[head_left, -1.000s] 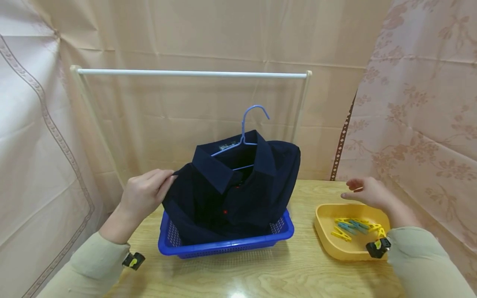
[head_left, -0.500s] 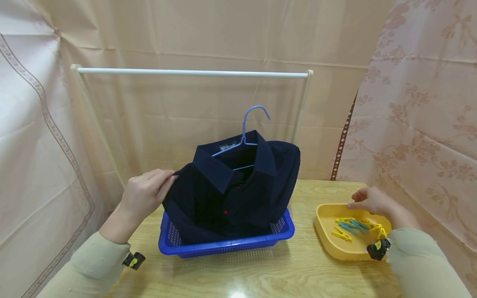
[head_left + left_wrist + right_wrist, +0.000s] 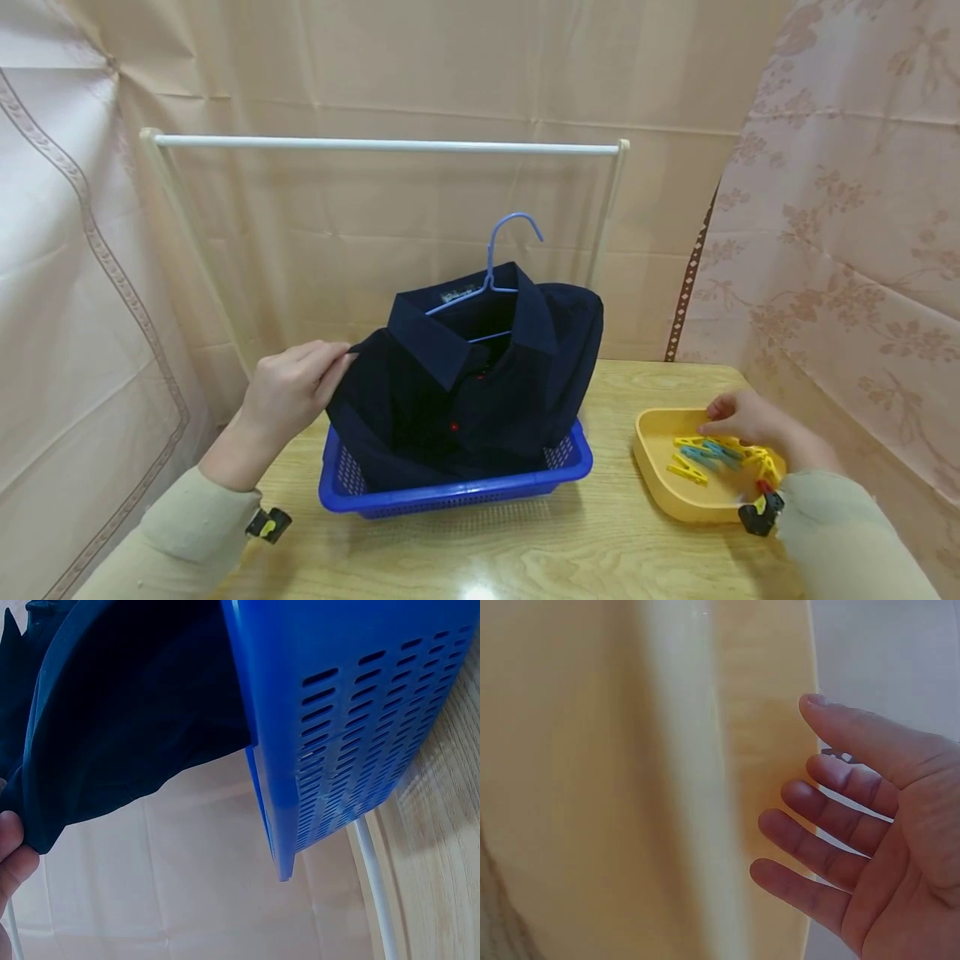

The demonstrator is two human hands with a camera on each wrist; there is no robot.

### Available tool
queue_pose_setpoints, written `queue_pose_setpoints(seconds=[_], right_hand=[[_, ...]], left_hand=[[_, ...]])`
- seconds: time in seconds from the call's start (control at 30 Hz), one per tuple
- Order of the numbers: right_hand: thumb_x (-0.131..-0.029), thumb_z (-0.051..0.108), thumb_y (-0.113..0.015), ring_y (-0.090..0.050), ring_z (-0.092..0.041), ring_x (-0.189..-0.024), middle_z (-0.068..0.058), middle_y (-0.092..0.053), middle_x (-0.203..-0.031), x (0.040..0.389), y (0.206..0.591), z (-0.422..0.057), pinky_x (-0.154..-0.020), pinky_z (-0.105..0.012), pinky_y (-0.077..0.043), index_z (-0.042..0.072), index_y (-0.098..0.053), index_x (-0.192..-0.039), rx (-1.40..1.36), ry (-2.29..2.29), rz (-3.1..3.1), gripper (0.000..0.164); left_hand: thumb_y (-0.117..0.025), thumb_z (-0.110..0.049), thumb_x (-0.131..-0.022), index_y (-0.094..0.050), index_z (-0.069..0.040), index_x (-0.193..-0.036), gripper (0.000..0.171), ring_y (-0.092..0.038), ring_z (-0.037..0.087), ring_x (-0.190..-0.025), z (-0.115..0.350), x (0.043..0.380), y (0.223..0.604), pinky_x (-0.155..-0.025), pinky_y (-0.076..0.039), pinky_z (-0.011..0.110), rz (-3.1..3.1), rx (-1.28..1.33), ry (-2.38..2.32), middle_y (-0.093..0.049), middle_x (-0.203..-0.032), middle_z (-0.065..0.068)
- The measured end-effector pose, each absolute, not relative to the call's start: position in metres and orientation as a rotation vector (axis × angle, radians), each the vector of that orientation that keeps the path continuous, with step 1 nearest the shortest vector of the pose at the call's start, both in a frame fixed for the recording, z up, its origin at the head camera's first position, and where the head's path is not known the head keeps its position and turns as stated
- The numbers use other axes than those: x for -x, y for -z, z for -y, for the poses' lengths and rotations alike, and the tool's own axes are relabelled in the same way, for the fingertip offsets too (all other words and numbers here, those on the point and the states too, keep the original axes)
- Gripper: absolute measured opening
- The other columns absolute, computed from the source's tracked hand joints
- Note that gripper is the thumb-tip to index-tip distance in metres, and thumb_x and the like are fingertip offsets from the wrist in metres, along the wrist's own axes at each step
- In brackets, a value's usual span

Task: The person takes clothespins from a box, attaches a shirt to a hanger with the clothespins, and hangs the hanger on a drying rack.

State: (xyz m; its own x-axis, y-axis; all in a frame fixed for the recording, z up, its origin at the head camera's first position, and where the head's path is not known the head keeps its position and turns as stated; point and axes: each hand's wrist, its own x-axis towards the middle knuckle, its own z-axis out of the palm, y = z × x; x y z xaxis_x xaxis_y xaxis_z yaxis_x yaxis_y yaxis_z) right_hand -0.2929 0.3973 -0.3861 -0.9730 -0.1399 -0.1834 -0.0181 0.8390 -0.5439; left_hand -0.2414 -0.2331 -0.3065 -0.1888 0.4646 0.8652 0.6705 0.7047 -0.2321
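Right grip (image 3: 753,423) (room between fingers) — by yellow tray's (image 3: 660,490) edge.

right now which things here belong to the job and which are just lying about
Likely job things:
navy shirt, pinched by left hand
hanger in its collar
blue basket
clothespins, yellow tray near right hand
white rail

Just surroundings:
beige backdrop
table

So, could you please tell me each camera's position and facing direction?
Head: head-worn, facing forward and down at a navy collared shirt; left hand, right hand and sleeves show.
Left wrist: worn there, facing the shirt and blue slotted basket; fingers show.
Right wrist: worn there, facing a yellow tray; palm and fingers show.
Head and left wrist share shirt and basket.
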Motion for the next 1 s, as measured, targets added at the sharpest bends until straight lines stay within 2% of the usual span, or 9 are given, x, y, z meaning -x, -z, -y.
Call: queue_pose_setpoints(seconds=[0.33,0.67,1.0], right_hand=[[-0.078,0.033,-0.076,-0.05,-0.019,-0.073,-0.005,-0.057,-0.085,0.287,0.397,-0.397,-0.06,-0.031,-0.047,-0.002,-0.059,-0.099,0.141,0.761,-2.858,0.045],[-0.075,0.037,-0.078,-0.052,-0.021,-0.078,-0.006,-0.06,-0.089,0.284,0.406,-0.404,-0.067,-0.032,-0.05,-0.004,-0.06,-0.102,0.117,0.709,-2.847,0.053],[-0.074,0.031,-0.08,-0.051,-0.02,-0.074,-0.005,-0.059,-0.086,0.279,0.414,-0.409,-0.062,-0.033,-0.05,0.0,-0.062,-0.099,0.138,0.729,-2.815,0.044]], left_hand=[[-0.053,-0.026,-0.097,-0.069,-0.002,-0.09,0.03,-0.064,0.024,-0.059,0.234,0.241,0.307,-0.05,-0.054,0.038,1.839,0.89,0.244,-0.068,-0.076,0.009],[-0.052,-0.027,-0.097,-0.069,-0.001,-0.089,0.031,-0.064,0.025,-0.059,0.235,0.24,0.309,-0.05,-0.054,0.039,1.842,0.885,0.246,-0.068,-0.076,0.01],[-0.053,-0.026,-0.097,-0.069,-0.001,-0.088,0.03,-0.064,0.025,-0.059,0.234,0.241,0.309,-0.05,-0.054,0.039,1.844,0.886,0.251,-0.067,-0.076,0.01]])
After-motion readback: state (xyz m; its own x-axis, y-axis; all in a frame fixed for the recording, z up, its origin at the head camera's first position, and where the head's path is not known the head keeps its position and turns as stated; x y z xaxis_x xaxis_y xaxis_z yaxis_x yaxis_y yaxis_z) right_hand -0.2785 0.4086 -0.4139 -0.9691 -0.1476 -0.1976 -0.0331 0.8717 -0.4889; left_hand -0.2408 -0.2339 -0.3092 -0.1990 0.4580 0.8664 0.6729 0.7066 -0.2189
